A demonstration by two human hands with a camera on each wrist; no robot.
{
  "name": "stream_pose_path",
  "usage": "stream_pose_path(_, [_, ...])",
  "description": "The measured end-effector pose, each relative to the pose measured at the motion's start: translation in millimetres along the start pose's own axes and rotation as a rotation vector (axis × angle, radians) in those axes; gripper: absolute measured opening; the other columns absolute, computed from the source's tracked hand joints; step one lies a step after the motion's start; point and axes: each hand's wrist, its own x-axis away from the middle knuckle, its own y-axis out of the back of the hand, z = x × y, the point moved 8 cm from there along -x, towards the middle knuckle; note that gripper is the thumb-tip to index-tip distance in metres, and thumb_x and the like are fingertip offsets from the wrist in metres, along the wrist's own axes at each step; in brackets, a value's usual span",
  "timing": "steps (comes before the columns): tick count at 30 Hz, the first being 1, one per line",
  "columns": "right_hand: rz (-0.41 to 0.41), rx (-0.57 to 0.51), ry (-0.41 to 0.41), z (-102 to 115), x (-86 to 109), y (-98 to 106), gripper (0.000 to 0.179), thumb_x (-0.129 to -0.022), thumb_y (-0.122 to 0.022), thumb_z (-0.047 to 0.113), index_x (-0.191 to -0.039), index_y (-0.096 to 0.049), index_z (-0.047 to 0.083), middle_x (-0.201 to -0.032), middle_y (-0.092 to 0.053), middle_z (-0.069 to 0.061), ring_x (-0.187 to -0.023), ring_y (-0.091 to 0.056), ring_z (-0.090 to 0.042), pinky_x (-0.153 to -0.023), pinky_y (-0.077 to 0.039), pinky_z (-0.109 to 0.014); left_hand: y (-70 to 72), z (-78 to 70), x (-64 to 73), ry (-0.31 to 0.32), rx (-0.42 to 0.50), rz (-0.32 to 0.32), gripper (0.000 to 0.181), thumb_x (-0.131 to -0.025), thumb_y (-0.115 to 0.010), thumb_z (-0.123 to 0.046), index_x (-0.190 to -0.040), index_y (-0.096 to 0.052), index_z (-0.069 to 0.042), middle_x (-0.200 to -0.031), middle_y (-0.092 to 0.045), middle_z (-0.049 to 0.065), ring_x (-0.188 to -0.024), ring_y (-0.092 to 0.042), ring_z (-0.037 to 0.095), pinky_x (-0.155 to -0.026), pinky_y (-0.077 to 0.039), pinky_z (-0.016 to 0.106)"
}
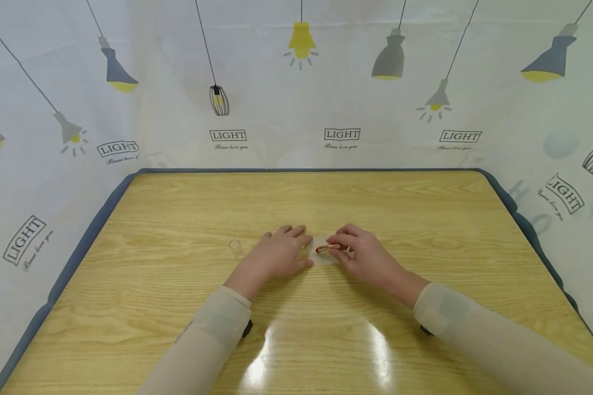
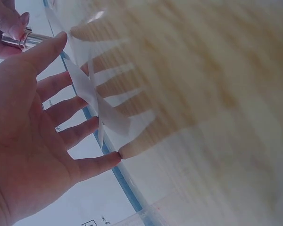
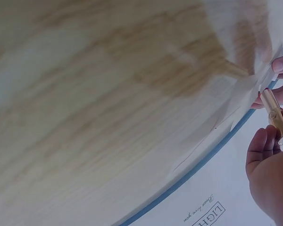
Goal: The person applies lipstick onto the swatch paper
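A slim gold lipstick [image 1: 329,248] with a red tip is pinched between the thumb and fingers of my right hand [image 1: 370,258]. It points left, over a small pale sheet of paper [image 1: 321,259] on the table. My left hand [image 1: 281,253] lies at the sheet's left side with its fingers spread and fingertips down. The left wrist view shows the fingers stretched out along the white sheet [image 2: 82,84]. In the right wrist view the lipstick [image 3: 277,113] shows its gold tube close to my left hand's fingers.
A small clear ring-shaped thing [image 1: 234,245] stands on the wooden table [image 1: 178,329] to the left of my left hand. White cloth walls [image 1: 277,109] printed with lamps enclose the table, whose edge has a blue border [image 1: 301,170].
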Motion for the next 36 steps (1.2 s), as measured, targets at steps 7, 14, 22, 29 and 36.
stream_pose_path(7, [0.024,0.018,-0.004,0.7,1.8,1.9,0.019,-0.098,-0.077,0.009,-0.115,-0.078,0.002,-0.111,-0.070,-0.010,-0.093,-0.074,-0.021,-0.079,-0.065,-0.033,1.5,-2.2,-1.3,0.006,0.012,-0.006,0.067,-0.105,-0.063,-0.054,-0.163,-0.046,-0.025,-0.176,-0.032,0.005,-0.162,-0.031,0.034,-0.123,-0.037,0.069])
stream_pose_path(14, [0.040,0.031,0.008,-0.1,2.8,1.4,0.019,-0.098,-0.077,0.009,-0.115,-0.078,0.003,-0.111,-0.070,-0.009,-0.092,-0.073,-0.020,-0.079,-0.065,-0.034,2.0,-2.3,-2.2,0.018,0.021,-0.006,0.067,-0.104,-0.065,-0.053,-0.162,-0.047,-0.025,-0.176,-0.033,0.005,-0.162,-0.032,0.034,-0.122,-0.038,0.069])
stream_pose_path(22, [0.050,0.063,0.073,4.6,5.6,-3.2,0.015,-0.096,-0.079,0.009,-0.111,-0.079,0.007,-0.108,-0.069,-0.006,-0.088,-0.069,-0.017,-0.075,-0.062,-0.034,1.4,-1.6,-2.7,0.025,0.019,0.007,0.067,-0.104,-0.065,-0.052,-0.163,-0.046,-0.025,-0.176,-0.032,0.004,-0.162,-0.032,0.034,-0.122,-0.038,0.069])
stream_pose_path(29, [0.090,0.079,0.089,7.2,5.6,-7.2,0.014,-0.096,-0.077,0.007,-0.110,-0.080,0.008,-0.107,-0.068,-0.005,-0.089,-0.068,-0.015,-0.076,-0.062,-0.033,3.4,-2.9,-1.6,0.035,0.030,0.025,0.068,-0.104,-0.065,-0.051,-0.163,-0.045,-0.025,-0.176,-0.031,0.003,-0.163,-0.030,0.034,-0.123,-0.037,0.068])
stream_pose_path(36, [0.119,0.087,0.030,5.9,-0.4,-6.2,0.016,-0.100,-0.074,0.010,-0.115,-0.079,0.009,-0.111,-0.068,-0.005,-0.093,-0.067,-0.017,-0.081,-0.062,-0.036,4.7,-2.9,-1.8,0.039,0.019,0.032,0.067,-0.105,-0.065,-0.051,-0.163,-0.045,-0.025,-0.177,-0.031,0.003,-0.163,-0.030,0.033,-0.123,-0.038,0.067])
